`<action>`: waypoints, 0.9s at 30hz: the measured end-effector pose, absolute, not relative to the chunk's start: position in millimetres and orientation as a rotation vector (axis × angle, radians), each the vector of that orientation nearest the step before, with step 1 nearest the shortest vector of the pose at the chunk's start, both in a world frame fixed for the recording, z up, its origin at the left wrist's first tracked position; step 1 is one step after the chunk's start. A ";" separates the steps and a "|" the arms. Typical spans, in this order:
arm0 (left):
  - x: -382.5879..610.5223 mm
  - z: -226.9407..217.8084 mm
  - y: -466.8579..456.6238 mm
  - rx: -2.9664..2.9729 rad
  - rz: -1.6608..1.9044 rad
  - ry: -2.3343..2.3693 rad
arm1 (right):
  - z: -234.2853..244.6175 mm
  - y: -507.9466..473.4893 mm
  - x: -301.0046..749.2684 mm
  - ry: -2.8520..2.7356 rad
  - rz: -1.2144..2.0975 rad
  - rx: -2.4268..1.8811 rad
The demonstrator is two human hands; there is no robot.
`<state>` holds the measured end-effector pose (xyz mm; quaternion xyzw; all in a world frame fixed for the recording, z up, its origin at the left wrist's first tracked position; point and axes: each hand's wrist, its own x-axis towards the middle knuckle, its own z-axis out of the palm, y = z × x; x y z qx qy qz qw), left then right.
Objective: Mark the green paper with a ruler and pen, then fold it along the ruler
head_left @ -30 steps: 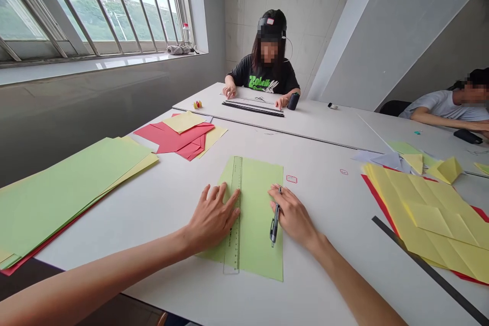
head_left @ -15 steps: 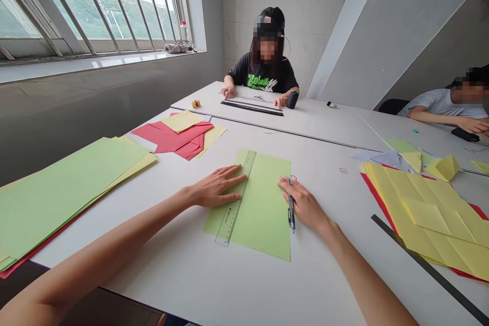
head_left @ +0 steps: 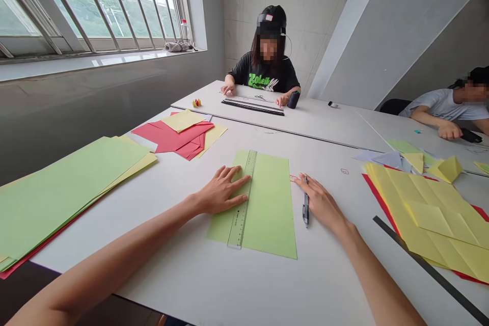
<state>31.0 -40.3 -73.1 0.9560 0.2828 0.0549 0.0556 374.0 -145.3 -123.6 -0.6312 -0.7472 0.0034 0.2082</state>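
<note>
A light green paper sheet (head_left: 267, 204) lies on the white table (head_left: 214, 285) in front of me. A clear plastic ruler (head_left: 243, 198) runs lengthwise down the sheet's left part. My left hand (head_left: 221, 191) lies flat with fingers stretched out, pressing on the ruler and the sheet's left edge. My right hand (head_left: 321, 202) rests on the table just right of the sheet, with a dark pen (head_left: 305, 206) lying under its thumb side; how firmly it holds the pen is unclear.
A stack of green, yellow and red sheets (head_left: 64, 188) lies at left. Red and yellow papers (head_left: 178, 135) sit further back. Folded yellow sheets (head_left: 431, 214) and a long black ruler (head_left: 428, 270) are at right. One person (head_left: 267, 69) sits opposite, another (head_left: 451, 107) at far right.
My right hand with the pen has slid right, off the green sheet onto the table. The sheet and ruler have turned straighter, and my left hand stays on the ruler.
</note>
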 end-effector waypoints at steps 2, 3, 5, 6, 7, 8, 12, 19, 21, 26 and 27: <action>29.7 -74.1 -44.9 2.905 0.163 0.886 | -123.8 -148.7 385.9 -2.071 0.013 -1.817; 29.1 -74.0 -46.6 2.909 0.149 0.896 | -123.5 -150.3 390.6 -2.061 0.026 -1.845; 28.0 -73.3 -48.8 2.916 0.108 0.907 | -122.0 -152.6 396.5 -2.029 0.070 -1.889; 27.6 -72.8 -49.3 2.918 0.092 0.907 | -120.6 -153.3 397.1 -2.001 0.094 -1.898; 27.4 -72.4 -49.4 2.917 0.079 0.905 | -118.3 -153.8 395.9 -1.964 0.120 -1.895; 27.2 -72.0 -49.3 2.915 0.069 0.904 | -115.0 -154.2 392.7 -1.913 0.151 -1.882; 27.4 -71.6 -48.2 2.905 0.037 0.914 | -90.9 -156.7 362.5 -1.506 0.518 -1.730; 26.3 -73.3 -48.3 2.903 0.076 0.905 | -54.5 -164.8 324.8 -0.672 1.301 -1.405; 26.5 -72.8 -48.6 2.906 0.072 0.901 | -54.0 -164.1 326.8 -0.566 1.337 -1.337; 26.9 -70.4 -49.6 2.918 0.019 0.912 | -57.5 -157.6 334.7 -0.445 1.401 -1.245; 26.8 -70.3 -49.6 2.919 0.016 0.912 | -57.8 -156.4 335.7 -0.436 1.415 -1.239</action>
